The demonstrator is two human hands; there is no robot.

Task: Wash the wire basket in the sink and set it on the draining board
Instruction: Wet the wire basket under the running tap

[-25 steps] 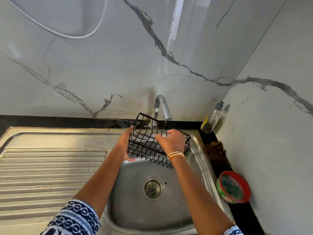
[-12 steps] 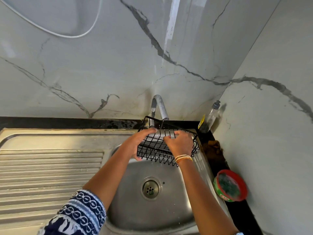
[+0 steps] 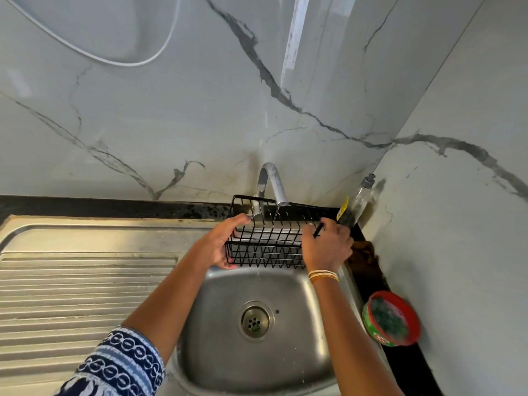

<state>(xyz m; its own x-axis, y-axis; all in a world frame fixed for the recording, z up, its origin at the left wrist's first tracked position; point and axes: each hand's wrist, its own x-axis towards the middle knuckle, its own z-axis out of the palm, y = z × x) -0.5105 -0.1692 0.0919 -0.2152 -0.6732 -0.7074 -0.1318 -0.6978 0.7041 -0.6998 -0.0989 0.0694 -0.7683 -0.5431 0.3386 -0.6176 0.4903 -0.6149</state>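
A bottle (image 3: pixel 358 202) and red tub (image 3: pixel 391 318) stand along the counter's right edge. Both hands, left (image 3: pixel 218 244) and right (image 3: pixel 327 247), grasp the basket (image 3: pixel 271 238) above the sink (image 3: pixel 228 352), under the tap (image 3: pixel 273 181).

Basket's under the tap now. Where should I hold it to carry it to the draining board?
By its two short ends, from either side, where the left hand and right hand grip the wire basket: long, open-topped, rim wires there offer finger holds.

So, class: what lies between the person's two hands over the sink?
In the head view, the black wire basket spans between the left hand and right hand, under the tap.
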